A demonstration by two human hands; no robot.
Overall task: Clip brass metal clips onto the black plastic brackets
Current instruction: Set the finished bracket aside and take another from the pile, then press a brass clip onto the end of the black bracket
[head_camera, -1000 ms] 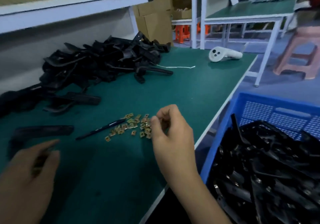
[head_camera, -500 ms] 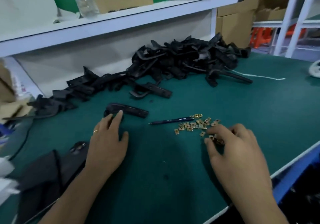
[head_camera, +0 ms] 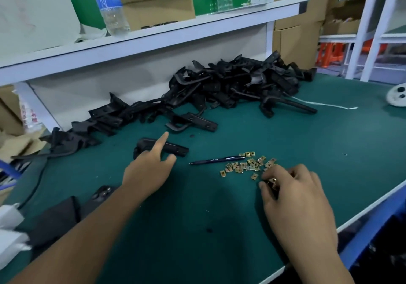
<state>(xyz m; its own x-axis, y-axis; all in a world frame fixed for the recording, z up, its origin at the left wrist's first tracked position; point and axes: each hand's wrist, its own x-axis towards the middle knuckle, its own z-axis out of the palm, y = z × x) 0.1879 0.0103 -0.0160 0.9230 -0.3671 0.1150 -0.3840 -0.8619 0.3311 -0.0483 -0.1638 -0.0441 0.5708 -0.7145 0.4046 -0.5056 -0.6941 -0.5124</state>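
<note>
At the counter's near edge, both hands are fetching parts; no clip visibly goes on a bracket yet.

Right hand (head_camera: 294, 198), at about four o'clock, curls its fingers and pinches a brass clip (head_camera: 273, 180) at the near edge of the scattered brass clips (head_camera: 246, 166). Left hand (head_camera: 149, 167), at about nine o'clock, has fingers straight and spread, forefinger over a single black bracket (head_camera: 175, 149), not gripping it. Between them lies a pen (head_camera: 216, 159). Toward twelve o'clock, a large pile of brackets (head_camera: 230, 85) waits against the shelf (head_camera: 153, 39). Judging by that pile and the loose clips, much work remains; whether any piled bracket carries a clip cannot be told.
</note>
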